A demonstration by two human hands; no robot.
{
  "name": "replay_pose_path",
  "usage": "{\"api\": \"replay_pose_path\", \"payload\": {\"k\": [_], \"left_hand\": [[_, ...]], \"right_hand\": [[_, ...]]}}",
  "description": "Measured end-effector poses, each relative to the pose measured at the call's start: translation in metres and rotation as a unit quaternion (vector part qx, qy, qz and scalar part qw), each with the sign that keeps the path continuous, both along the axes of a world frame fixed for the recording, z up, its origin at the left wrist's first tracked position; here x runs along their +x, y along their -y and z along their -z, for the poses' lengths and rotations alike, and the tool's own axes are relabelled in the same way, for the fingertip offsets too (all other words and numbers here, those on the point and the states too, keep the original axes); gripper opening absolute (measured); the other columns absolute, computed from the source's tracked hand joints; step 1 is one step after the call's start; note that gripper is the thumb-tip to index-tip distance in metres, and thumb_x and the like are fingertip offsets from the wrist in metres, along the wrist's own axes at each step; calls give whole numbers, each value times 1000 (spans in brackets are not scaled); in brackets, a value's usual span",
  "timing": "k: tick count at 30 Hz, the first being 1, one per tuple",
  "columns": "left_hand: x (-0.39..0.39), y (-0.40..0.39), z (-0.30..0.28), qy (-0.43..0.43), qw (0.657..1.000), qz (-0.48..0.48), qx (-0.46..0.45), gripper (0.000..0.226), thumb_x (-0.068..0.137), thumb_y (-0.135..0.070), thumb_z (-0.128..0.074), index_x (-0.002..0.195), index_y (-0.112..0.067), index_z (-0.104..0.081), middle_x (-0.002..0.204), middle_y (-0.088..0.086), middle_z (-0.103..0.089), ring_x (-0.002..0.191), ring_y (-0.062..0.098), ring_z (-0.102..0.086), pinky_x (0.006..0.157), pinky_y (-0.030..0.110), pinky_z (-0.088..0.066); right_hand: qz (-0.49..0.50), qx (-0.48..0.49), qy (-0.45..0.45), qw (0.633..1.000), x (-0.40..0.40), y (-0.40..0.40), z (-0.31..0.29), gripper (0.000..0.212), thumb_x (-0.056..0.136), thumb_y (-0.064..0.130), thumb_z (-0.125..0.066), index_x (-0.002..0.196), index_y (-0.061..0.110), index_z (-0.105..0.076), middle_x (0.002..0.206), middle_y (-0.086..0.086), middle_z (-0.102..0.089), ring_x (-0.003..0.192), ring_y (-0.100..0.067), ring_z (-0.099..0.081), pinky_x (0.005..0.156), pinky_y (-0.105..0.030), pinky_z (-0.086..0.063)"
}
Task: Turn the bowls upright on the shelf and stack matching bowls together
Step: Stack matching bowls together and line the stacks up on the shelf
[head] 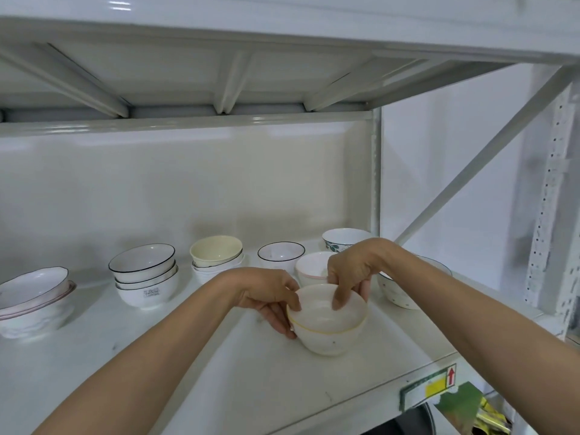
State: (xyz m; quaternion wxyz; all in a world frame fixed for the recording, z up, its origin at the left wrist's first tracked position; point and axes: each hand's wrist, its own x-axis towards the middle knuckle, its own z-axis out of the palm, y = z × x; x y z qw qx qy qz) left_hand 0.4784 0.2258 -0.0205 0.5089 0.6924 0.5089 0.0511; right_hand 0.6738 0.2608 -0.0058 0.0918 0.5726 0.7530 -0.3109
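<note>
A white bowl with a yellow rim line [326, 328] sits upright near the front of the white shelf [157, 356]. My left hand [270, 296] grips its left rim and side. My right hand [351, 271] pinches its far rim, with fingers reaching inside. Just behind stands an upright white bowl with a pink rim line [310, 268]. A speckled bowl [395, 293] is partly hidden behind my right forearm.
Along the back stand a stack of black-rimmed bowls [144, 277], a cream bowl on a white stack [216, 255], a single black-rimmed bowl [281, 254], a leaf-patterned bowl [343, 240] and a pink-edged wavy stack [31, 299] at far left. The shelf post [376, 171] rises at right.
</note>
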Motion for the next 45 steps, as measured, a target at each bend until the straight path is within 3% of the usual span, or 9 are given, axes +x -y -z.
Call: {"api": "replay_pose_path", "payload": {"k": [6, 10, 15, 19, 30, 32, 35, 41, 45], "left_hand": [[5, 4, -9, 11, 999, -30, 21, 19, 94, -5, -50, 111, -7, -58, 87, 20, -69, 68, 25, -74, 59, 24, -60], [6, 2, -18, 33, 995, -78, 42, 33, 97, -18, -51, 123, 2, -56, 96, 21, -67, 67, 25, -74, 59, 25, -60], [7, -7, -27, 130, 970, -186, 87, 34, 99, -32, -49, 116, -5, -60, 101, 22, -62, 62, 25, -73, 62, 26, -61], [18, -17, -26, 198, 937, -256, 128, 31, 97, -26, -54, 114, -1, -59, 91, 16, -64, 57, 23, -71, 64, 30, -61], [45, -41, -2, 183, 910, -321, 186, 18, 84, -5, -60, 98, 5, -62, 103, 19, -65, 78, 39, -73, 82, 45, -59], [45, -42, 1, 168, 911, -325, 193, 10, 84, -4, -59, 75, 0, -58, 92, 16, -63, 75, 39, -72, 85, 45, -58], [42, -47, 5, 142, 910, -330, 206, 30, 85, -4, -58, 58, -7, -45, 69, 10, -53, 56, 30, -66, 81, 43, -60], [38, -52, 11, 136, 915, -312, 216, 27, 87, -4, -54, 61, -6, -49, 61, 9, -54, 48, 23, -62, 75, 40, -61], [39, -53, 14, 122, 922, -291, 223, 14, 87, -6, -53, 76, 2, -57, 67, 12, -57, 46, 21, -62, 64, 35, -62]], "right_hand": [[-10, 12, -69, 997, 12, -1, 1, 31, 88, 6, -67, 114, -11, -64, 87, -16, -67, 59, -14, -69, 57, -24, -60], [-3, 40, -134, 990, 22, 0, -13, 23, 90, 17, -67, 95, -6, -69, 82, -15, -68, 62, -19, -70, 54, -21, -58], [60, 94, -248, 962, 33, -7, -25, 32, 94, 28, -61, 80, 0, -68, 81, -21, -68, 59, -23, -70, 62, -26, -61], [130, 156, -287, 936, 32, -18, -26, 27, 98, 28, -55, 87, 3, -58, 76, -20, -63, 42, -18, -66, 40, -18, -50], [201, 270, -196, 921, 24, -51, -7, 19, 99, 19, -45, 86, 7, -49, 65, -15, -54, 35, -25, -56, 34, -20, -43], [193, 280, -171, 925, 21, -57, -2, 21, 99, 19, -44, 82, 7, -48, 61, -13, -51, 40, -26, -56, 35, -21, -43], [176, 299, -129, 929, 17, -64, 2, 26, 98, 21, -45, 76, 8, -48, 57, -10, -52, 32, -21, -53, 37, -21, -43], [172, 330, -89, 924, 12, -70, 5, 20, 95, 21, -49, 80, 8, -53, 58, -4, -51, 54, -25, -53, 60, -31, -48], [178, 342, -53, 921, 15, -73, 12, 35, 94, 22, -52, 62, 13, -40, 57, -2, -48, 69, -27, -56, 67, -29, -46]]}}
